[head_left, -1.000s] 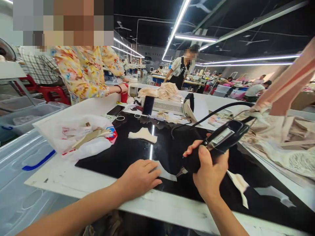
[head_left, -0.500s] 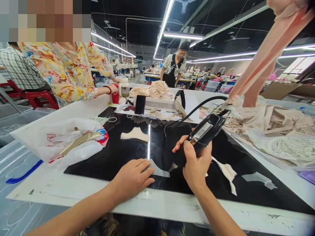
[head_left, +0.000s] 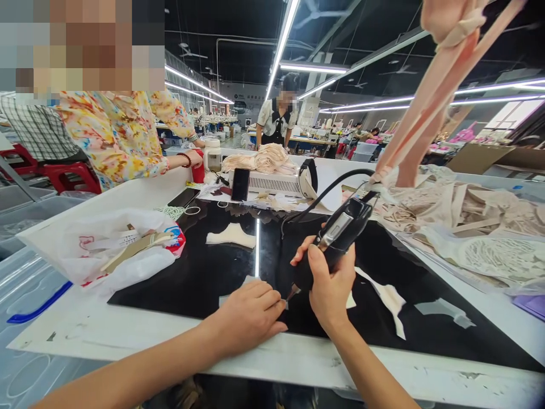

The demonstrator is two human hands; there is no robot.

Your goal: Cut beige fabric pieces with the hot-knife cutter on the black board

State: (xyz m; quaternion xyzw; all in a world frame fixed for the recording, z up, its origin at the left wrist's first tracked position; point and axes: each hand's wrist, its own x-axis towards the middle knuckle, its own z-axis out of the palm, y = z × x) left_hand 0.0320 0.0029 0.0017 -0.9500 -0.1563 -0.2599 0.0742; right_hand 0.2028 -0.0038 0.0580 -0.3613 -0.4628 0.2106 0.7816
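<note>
My right hand (head_left: pixel 334 284) is wrapped around a black corded electric cutter (head_left: pixel 343 227). Its narrow metal tip points down to the left, close to the fingertips of my left hand (head_left: pixel 251 312). That left hand lies palm down with its fingers stretched out, pressing a thin translucent piece (head_left: pixel 248 280) onto the black board (head_left: pixel 183 278). Most of the piece is hidden beneath the hand. A cream curved fabric piece (head_left: pixel 232 235) lies farther back on the board. To the right are another cream piece (head_left: pixel 389 298) and a translucent cutout (head_left: pixel 445 311).
At the left is a white plastic bag (head_left: pixel 80 244) holding strips. A phone (head_left: pixel 240 184) leans against a white vented box (head_left: pixel 272 183) topped with fabric. Pale fabric (head_left: pixel 481 210) is heaped at right, below a hanging pink strip (head_left: pixel 430 108). A co-worker's arm (head_left: pixel 176 161) rests at the far left edge.
My left hand has slid right along the translucent piece, covering more of it. My right hand and the tool shift slightly left in view. The person at the back has also moved left.
</note>
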